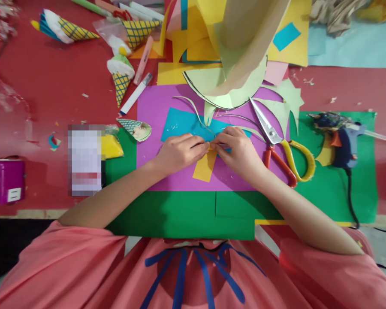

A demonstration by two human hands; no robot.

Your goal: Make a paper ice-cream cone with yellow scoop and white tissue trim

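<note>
My left hand (182, 152) and my right hand (236, 148) meet over the middle of the purple sheet (170, 178). Both have their fingertips pinched together, nearly touching each other. What sits between them is too small and covered to make out. Below the fingertips lies a piece of yellow-orange paper (205, 166). Behind them a blue paper (180, 124) lies flat, crossed by thin pale paper strips (193, 105). Scissors (273, 137) with one red and one yellow handle lie open, right of my right hand. A small paper cone (137, 128) rests to the left.
A large pale green paper piece (238, 88) stands behind the hands. A glue gun (344, 141) with its cord lies at right on a green sheet (363, 193). Decorated cones (119, 81), markers (137, 93) and a yellow packet (112, 147) are at left.
</note>
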